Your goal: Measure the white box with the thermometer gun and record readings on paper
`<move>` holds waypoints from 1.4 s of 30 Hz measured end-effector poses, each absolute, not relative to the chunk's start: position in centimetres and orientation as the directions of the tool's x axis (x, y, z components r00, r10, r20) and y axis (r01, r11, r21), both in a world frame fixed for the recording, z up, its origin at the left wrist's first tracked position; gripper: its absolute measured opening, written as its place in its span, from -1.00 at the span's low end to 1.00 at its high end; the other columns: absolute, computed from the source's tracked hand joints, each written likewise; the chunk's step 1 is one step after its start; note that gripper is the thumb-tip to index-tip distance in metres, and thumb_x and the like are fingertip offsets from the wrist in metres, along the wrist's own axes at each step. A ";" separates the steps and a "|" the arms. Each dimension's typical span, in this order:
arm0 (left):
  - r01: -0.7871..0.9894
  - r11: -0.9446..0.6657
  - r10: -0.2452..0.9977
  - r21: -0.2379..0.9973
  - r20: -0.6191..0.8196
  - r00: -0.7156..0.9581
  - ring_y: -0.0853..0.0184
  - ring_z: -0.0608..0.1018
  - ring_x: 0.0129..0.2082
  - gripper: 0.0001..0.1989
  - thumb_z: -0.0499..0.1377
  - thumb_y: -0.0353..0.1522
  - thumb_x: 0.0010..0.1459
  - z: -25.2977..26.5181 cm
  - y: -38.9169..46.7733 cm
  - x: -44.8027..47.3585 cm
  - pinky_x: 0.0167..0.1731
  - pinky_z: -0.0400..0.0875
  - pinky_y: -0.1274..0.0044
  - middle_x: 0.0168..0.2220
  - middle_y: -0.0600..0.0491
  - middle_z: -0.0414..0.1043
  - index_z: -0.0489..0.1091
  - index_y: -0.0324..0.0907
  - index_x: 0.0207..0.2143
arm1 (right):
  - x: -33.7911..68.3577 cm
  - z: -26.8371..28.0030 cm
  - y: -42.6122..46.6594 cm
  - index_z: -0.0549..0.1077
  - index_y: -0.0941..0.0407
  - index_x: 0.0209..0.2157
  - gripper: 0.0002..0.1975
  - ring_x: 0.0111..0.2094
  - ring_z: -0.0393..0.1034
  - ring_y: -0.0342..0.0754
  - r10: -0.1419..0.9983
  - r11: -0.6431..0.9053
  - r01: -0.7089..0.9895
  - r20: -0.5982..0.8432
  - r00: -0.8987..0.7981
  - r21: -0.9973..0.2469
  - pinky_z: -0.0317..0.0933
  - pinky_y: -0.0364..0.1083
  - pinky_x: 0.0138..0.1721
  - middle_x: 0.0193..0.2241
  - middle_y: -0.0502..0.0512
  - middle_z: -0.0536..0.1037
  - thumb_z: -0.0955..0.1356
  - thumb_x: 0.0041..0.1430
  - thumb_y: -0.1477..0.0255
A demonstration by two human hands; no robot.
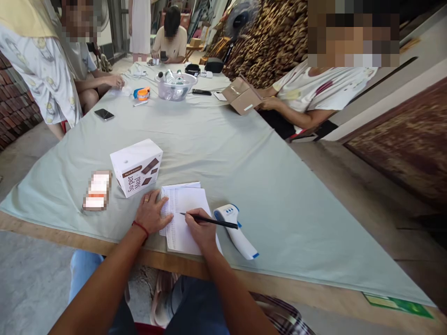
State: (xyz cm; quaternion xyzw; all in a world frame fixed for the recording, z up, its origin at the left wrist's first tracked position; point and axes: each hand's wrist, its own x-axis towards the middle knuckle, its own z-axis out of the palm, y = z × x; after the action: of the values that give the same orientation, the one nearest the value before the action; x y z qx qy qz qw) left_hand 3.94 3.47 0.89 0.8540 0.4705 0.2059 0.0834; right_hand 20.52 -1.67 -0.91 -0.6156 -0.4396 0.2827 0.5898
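Observation:
My right hand [202, 231] is closed around a black pen [220, 222], its tip over the white paper [188, 232]. Small handwriting runs down the left part of the sheet. Flat on the paper's left edge and the cloth lies my left hand [152, 214], fingers spread, a red cord at the wrist. Just beyond it stands a white box [137, 167] with brown print reading "Super Meal". A white and blue infrared thermometer [237, 232] lies to the right of the paper. Left of the box rests a phone [97, 190] with its screen blurred out.
A pale green cloth [279, 204] covers the table. Farther back are a plastic basin [176, 88] of bottles, an orange and blue item [142, 93] and a dark phone [104, 114]. At the right, a person holds a cardboard box [241, 96]. Other people are around the table.

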 end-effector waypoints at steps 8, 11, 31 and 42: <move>0.778 -0.546 0.835 0.310 0.278 0.475 0.01 0.28 0.15 -0.47 0.26 -0.13 0.02 0.7 3.5 3.9 0.15 0.16 0.18 0.16 -0.16 0.22 0.36 -0.13 0.03 | 20.5 -0.8 -1.6 0.40 0.09 -0.59 -0.86 -0.56 0.29 -0.11 0.886 0.105 0.236 0.199 0.418 -0.966 0.23 -0.12 -0.49 -0.63 -0.02 0.43 0.33 -0.11 0.33; 0.782 -0.545 0.836 0.303 0.273 0.477 0.01 0.28 0.15 -0.47 0.26 -0.13 0.03 0.7 3.5 3.9 0.14 0.17 0.18 0.16 -0.17 0.21 0.36 -0.13 0.04 | 20.5 -0.9 -1.6 0.40 0.09 -0.60 -0.86 -0.56 0.29 -0.11 0.890 0.114 0.244 0.208 0.406 -0.963 0.23 -0.12 -0.50 -0.63 -0.02 0.43 0.33 -0.10 0.32; 0.774 -0.539 0.840 0.332 0.276 0.466 0.01 0.28 0.15 -0.50 0.24 -0.14 0.06 0.5 3.5 4.0 0.14 0.17 0.17 0.16 -0.15 0.22 0.35 -0.12 0.03 | 20.6 -1.0 -1.7 0.42 0.09 -0.57 -0.88 -0.54 0.31 -0.10 0.923 0.091 0.252 0.177 0.341 -0.963 0.26 -0.11 -0.46 -0.61 -0.01 0.46 0.34 -0.09 0.34; 0.780 -0.541 0.838 0.314 0.275 0.470 0.02 0.27 0.16 -0.49 0.24 -0.13 0.06 0.4 3.5 4.0 0.15 0.16 0.20 0.16 -0.16 0.22 0.35 -0.14 0.04 | 20.5 -1.0 -1.7 0.40 0.09 -0.58 -0.84 -0.55 0.31 -0.09 0.920 0.102 0.273 0.195 0.340 -0.957 0.26 -0.10 -0.46 -0.61 -0.01 0.45 0.35 -0.07 0.30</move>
State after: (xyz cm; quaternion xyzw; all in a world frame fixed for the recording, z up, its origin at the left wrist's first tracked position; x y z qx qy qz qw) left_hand 3.99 3.53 0.38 0.8544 0.4737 0.2011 0.0721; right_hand 20.55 -1.68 -1.01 -0.6030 -0.4945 0.2924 0.5534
